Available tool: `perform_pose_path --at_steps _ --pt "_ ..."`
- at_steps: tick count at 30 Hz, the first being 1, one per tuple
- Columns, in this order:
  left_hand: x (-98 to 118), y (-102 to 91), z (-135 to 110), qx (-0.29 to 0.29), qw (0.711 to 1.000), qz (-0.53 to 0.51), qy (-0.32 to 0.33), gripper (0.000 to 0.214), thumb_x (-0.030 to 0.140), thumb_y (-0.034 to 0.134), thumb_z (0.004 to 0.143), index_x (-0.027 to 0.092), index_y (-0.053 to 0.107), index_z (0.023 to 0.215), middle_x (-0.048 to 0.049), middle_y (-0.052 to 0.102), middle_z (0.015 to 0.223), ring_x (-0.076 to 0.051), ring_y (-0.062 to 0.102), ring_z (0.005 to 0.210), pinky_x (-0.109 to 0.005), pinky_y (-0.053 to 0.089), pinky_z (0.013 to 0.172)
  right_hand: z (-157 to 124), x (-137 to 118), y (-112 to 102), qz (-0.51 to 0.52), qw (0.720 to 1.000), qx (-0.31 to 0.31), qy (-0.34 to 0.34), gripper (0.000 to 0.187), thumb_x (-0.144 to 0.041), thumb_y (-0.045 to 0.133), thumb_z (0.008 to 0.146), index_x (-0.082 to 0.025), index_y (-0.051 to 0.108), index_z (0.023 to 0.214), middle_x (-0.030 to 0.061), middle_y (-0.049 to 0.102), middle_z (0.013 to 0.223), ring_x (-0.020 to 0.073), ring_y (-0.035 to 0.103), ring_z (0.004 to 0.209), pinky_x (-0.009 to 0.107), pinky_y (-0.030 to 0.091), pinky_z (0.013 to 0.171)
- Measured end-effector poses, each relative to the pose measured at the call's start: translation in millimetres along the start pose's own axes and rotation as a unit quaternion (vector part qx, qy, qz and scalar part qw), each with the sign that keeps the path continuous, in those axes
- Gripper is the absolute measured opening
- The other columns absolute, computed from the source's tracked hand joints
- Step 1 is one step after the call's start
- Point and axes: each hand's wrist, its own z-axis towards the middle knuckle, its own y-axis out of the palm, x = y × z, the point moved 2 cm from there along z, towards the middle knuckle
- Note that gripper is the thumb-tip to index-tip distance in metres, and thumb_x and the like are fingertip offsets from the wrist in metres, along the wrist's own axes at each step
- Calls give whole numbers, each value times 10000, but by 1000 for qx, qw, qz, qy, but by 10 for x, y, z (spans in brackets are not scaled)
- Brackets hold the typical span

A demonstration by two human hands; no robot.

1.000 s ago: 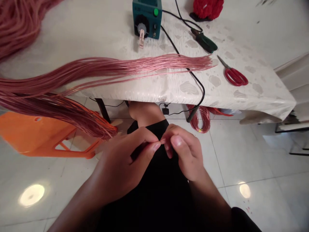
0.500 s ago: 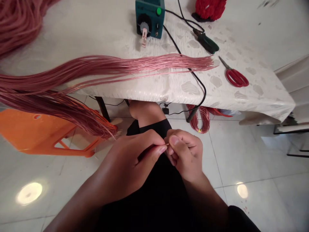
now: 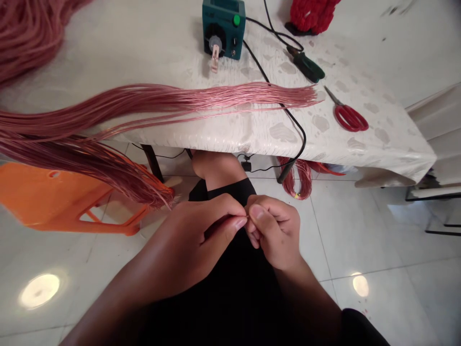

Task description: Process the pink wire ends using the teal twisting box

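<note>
Over my lap, my left hand pinches thumb against forefinger. My right hand is closed too, its thumb pressed on the curled forefinger, and the fingertips of both hands almost meet. Between them a tiny bit of thin strand shows; most of it is hidden by the fingers. Beyond the hands, a long bundle of pink wire-like strands lies along the table edge. A second bundle hangs over the orange plastic stool.
On the table stands a small green machine with a clip on its front. Its black cable droops over the edge. Green-handled pliers and red-handled scissors lie at the right. A coil of strands rests on the floor underneath.
My right hand has shifted slightly left, closer to the left fingertips, so less of the strand shows. Both hands keep their pinch. The view has shifted a little.
</note>
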Motion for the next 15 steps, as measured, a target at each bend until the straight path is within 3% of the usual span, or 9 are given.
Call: perform_pose_path --at_steps 8,15 --pt "3 -27 8 20 1000 17 5 159 166 580 932 294 660 881 98 659 677 -79 590 573 -230 417 570 18 0 15 12 1000 2 -24 369 -264 555 1018 -194 600 659 -47 489 548 77 450 466 253 351 477" --pt "-9 -46 -6 32 999 16 -23 137 226 563 948 267 663 864 86 686 674 -85 596 551 -236 404 524 55 64 -104 111 993 38 5 363 -318 485 1036 -182 659 748 -27 516 602 92 488 474 269 353 482"
